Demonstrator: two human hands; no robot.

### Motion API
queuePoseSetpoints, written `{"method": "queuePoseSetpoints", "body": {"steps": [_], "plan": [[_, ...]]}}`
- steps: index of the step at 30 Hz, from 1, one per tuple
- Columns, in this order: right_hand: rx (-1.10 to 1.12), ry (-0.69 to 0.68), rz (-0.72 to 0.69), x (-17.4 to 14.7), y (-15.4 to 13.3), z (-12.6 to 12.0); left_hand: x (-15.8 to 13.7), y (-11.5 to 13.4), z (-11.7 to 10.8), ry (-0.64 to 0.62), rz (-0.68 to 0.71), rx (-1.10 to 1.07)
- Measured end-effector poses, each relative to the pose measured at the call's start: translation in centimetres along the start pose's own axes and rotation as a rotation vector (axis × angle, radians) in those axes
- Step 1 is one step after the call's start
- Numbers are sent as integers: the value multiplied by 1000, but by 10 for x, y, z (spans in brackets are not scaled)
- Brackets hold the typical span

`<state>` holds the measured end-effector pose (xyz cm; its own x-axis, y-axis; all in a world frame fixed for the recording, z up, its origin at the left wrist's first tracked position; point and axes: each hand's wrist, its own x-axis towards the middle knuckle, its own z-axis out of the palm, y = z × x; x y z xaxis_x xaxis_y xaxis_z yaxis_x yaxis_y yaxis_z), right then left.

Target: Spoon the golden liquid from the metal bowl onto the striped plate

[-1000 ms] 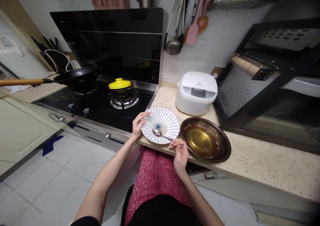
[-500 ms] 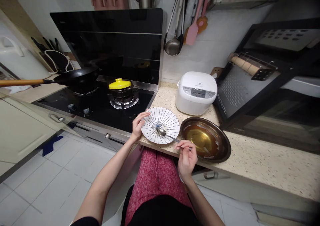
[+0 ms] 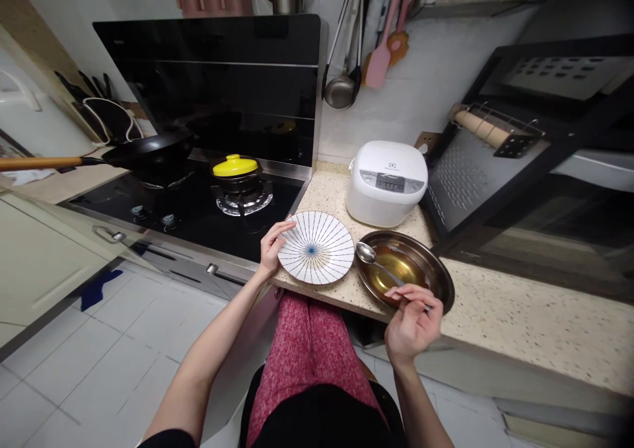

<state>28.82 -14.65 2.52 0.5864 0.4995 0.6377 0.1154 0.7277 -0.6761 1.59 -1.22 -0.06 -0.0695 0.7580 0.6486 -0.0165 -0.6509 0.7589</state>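
Observation:
My left hand grips the left rim of a white plate with dark radiating lines and a blue centre. The plate rests on the speckled counter near its front edge, with a faint yellowish wet patch by its middle. In my right hand is a metal spoon, held by its handle, the fingers pinched round it. The spoon's bowl hangs over the left rim of a wide metal basin, which holds a clear yellowish liquid.
A white rice cooker stands behind the basin. On the black gas hob to the left sit a small pot with a yellow lid and a dark wok. A ladle and a pink spatula hang on the wall.
My right hand has carried the spoon rightward, from above the plate to over the basin. My left hand stays at the plate's rim.

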Motion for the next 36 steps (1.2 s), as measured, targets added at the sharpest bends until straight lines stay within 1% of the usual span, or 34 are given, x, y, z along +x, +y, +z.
{"method": "queuePoseSetpoints", "body": {"steps": [2,4,8,13,16,18,20,25,27,30,33,36], "plan": [[-88,-14,-41,3,3,-7,0,1,1,-2,6,1],[-190,-65,-94,4,6,-14,0,2,1,-8,15,2],[-354,-229,-247,4,10,-23,0,2,1,-12,27,-1],[-456,-430,-469,6,11,-24,0,1,1,-8,16,3],[-507,-531,-545,9,12,-25,0,2,1,-8,17,3],[-516,-573,-550,9,13,-26,0,3,1,-11,19,6],[-508,-551,-530,8,14,-26,0,4,1,-10,17,9],[-403,-280,-456,-1,15,-19,0,4,1,-13,18,4],[-358,-250,-454,-5,14,-13,0,3,1,-18,24,0],[-300,-317,-440,-10,16,-1,0,2,1,-14,22,5],[-246,-412,-396,-14,20,13,0,2,1,-10,19,10],[-209,-478,-341,-18,25,24,0,3,1,-7,18,15]]}}
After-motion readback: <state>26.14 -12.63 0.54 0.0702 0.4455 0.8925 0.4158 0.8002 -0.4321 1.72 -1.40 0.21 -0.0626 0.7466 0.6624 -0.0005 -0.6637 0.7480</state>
